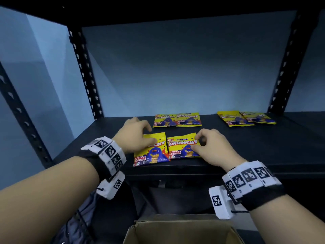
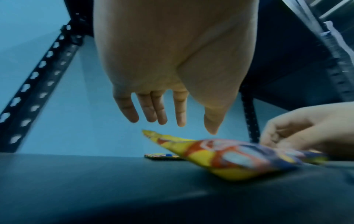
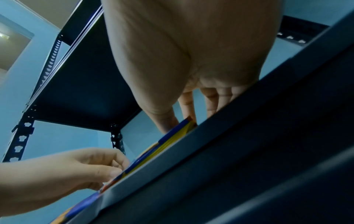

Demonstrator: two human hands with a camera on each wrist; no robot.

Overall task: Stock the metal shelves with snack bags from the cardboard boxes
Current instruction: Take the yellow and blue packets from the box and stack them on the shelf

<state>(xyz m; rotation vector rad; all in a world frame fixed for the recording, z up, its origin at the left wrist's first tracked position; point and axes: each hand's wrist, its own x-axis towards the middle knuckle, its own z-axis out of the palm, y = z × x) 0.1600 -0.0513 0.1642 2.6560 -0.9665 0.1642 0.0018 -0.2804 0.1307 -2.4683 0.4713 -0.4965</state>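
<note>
On the black metal shelf [image 1: 263, 147], left hand [image 1: 135, 136] loose-fingered over one front snack bag [image 1: 151, 152], right hand [image 1: 212, 145] pinching its neighbour bag [image 1: 182, 147], four more bags [image 1: 177, 119] behind.

black metal shelf [image 1: 246, 147] w/ six snack bags [image 1: 188, 119].

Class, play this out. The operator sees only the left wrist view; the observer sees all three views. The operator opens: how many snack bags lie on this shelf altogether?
Observer: Six: the front left bag, the front right bag, a middle pair behind them, and a back right pair.
Operator: What is the right hand doing? I see only its knuckles.
Observer: The right hand holds the front right bag by its right edge, between thumb and fingers.
Operator: Where is the box?
Observer: An open cardboard box stands below the shelf's front edge, between the forearms.
</note>
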